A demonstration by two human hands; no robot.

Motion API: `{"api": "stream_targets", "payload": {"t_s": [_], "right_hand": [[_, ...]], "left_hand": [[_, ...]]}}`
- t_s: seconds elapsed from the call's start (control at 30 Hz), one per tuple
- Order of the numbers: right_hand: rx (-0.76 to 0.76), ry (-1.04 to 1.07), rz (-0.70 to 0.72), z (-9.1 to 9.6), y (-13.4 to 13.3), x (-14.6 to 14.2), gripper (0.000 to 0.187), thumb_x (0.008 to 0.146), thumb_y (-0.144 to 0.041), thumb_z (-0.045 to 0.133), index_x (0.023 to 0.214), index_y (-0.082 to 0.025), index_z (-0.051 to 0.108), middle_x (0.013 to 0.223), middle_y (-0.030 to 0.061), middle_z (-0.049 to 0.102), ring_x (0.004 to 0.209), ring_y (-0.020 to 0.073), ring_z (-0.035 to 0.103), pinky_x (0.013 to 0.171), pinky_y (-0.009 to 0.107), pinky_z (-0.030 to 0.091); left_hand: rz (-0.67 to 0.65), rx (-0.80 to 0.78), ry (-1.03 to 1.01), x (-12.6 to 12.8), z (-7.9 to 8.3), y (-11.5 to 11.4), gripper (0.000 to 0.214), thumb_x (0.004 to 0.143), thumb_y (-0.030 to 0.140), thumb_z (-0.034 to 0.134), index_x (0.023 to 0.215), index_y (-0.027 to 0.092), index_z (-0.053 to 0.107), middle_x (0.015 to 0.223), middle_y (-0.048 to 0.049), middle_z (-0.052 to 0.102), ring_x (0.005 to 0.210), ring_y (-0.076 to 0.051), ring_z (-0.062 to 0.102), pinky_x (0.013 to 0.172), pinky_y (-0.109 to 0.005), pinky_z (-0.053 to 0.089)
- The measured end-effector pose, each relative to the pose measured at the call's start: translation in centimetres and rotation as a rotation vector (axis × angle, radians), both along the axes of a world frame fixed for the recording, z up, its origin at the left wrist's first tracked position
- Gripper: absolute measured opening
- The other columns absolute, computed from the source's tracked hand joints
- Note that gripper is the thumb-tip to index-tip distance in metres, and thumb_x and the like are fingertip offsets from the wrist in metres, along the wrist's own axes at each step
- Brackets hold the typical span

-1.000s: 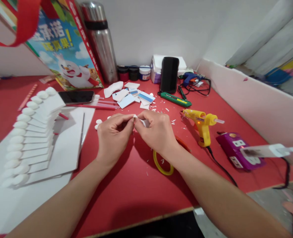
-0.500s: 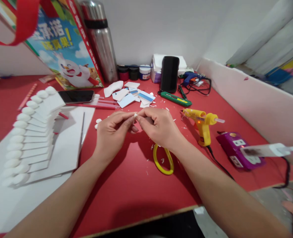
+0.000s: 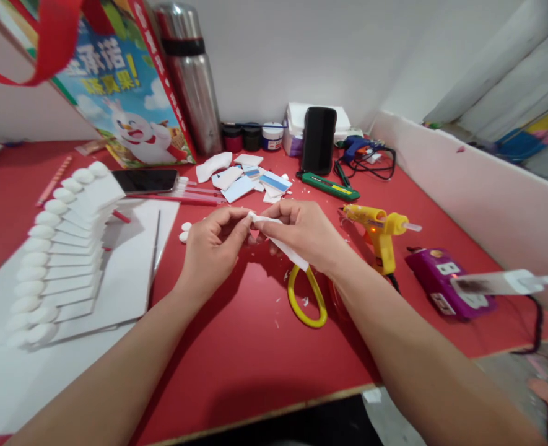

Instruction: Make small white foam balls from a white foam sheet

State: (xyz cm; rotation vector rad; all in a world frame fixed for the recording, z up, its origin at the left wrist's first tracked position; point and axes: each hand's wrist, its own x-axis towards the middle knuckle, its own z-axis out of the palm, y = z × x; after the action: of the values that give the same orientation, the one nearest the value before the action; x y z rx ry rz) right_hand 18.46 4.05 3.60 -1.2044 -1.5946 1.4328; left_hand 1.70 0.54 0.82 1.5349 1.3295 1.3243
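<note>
Over the middle of the red table, my left hand pinches a small white piece between thumb and fingertips. My right hand meets it there, its thumb pressing on a narrow white strip that slants down to the right. The strip's upper end touches or overlaps the small piece; I cannot tell if they are joined. Just below my right hand lies a yellow looped handle. Small white ovals rest left of my left hand.
A fanned row of white cards with oval tips lies on boards at left. Behind are white and blue scraps, a green cutter, a phone and a steel flask. A yellow glue gun and purple box stand right.
The white strip now shows beneath my right thumb, where earlier only a small white bit was visible between the fingertips. Both hands stay together in nearly the same place.
</note>
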Motion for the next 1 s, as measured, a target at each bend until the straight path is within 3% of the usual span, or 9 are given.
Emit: {"api": "stream_targets", "payload": {"t_s": [0.1,0.23,0.43,0.63,0.8,0.9,1.0], "right_hand": [[0.237,-0.160,-0.073,-0.5,-0.1,-0.2,0.016,0.080,-0.025,0.069,0.068,-0.015,0.066,0.058,-0.0013,0.062,0.051,0.0079,0.046,0.049,0.022,0.033],[0.400,-0.207,-0.204,-1.2,-0.3,-0.9,0.018,0.077,-0.023,0.066,0.061,-0.017,0.059,0.059,-0.0032,0.058,0.056,0.0091,0.046,0.054,0.024,0.033],[0.428,-0.058,-0.240,-0.9,-1.2,-1.7,0.021,0.082,-0.023,0.066,0.063,-0.018,0.058,0.058,-0.0039,0.057,0.056,0.0098,0.049,0.055,0.024,0.036],[0.427,-0.029,-0.175,-1.1,-1.4,-1.6,0.021,0.088,-0.026,0.065,0.070,-0.017,0.065,0.059,-0.0021,0.063,0.054,0.0098,0.051,0.056,0.024,0.039],[0.437,-0.056,-0.196,-1.1,-1.4,-1.4,0.022,0.089,-0.026,0.064,0.069,-0.017,0.065,0.062,-0.0005,0.066,0.057,0.0113,0.057,0.059,0.025,0.042],[0.436,-0.080,-0.206,-0.9,-1.3,-1.2,0.020,0.088,-0.025,0.064,0.070,-0.017,0.065,0.063,-0.0001,0.067,0.058,0.0120,0.058,0.059,0.026,0.042],[0.445,-0.098,-0.151,-0.9,-1.1,-0.8,0.019,0.088,-0.025,0.063,0.071,-0.017,0.065,0.064,-0.0001,0.067,0.058,0.0113,0.055,0.058,0.025,0.040]], "left_hand": [[-0.007,-0.008,-0.014,0.2,0.1,0.0,0.016,0.090,0.030,0.066,0.095,0.015,0.069,0.077,-0.0027,0.072,0.066,-0.014,0.067,0.065,-0.024,0.054],[0.073,0.087,0.045,0.8,0.1,-0.2,0.012,0.089,0.026,0.067,0.092,0.015,0.071,0.078,-0.0021,0.072,0.064,-0.012,0.065,0.062,-0.023,0.052],[0.180,0.258,0.197,0.8,0.1,-0.4,0.012,0.089,0.024,0.067,0.096,0.017,0.074,0.082,-0.0029,0.074,0.071,-0.014,0.067,0.069,-0.027,0.053],[0.196,0.328,0.224,0.5,0.1,-0.4,0.013,0.090,0.019,0.066,0.097,0.017,0.077,0.087,-0.0040,0.076,0.072,-0.014,0.068,0.069,-0.027,0.054],[0.149,0.444,0.354,0.7,-0.4,-0.6,0.020,0.092,0.014,0.062,0.104,0.016,0.078,0.096,-0.0084,0.079,0.087,-0.019,0.072,0.083,-0.031,0.056],[0.129,0.437,0.351,0.7,-0.4,-0.7,0.021,0.092,0.017,0.063,0.107,0.018,0.078,0.103,-0.0089,0.079,0.095,-0.020,0.073,0.087,-0.032,0.056],[0.097,0.290,0.173,0.3,-0.2,-0.4,0.014,0.090,0.023,0.068,0.098,0.019,0.079,0.090,-0.0050,0.079,0.082,-0.018,0.073,0.079,-0.029,0.058]]}}
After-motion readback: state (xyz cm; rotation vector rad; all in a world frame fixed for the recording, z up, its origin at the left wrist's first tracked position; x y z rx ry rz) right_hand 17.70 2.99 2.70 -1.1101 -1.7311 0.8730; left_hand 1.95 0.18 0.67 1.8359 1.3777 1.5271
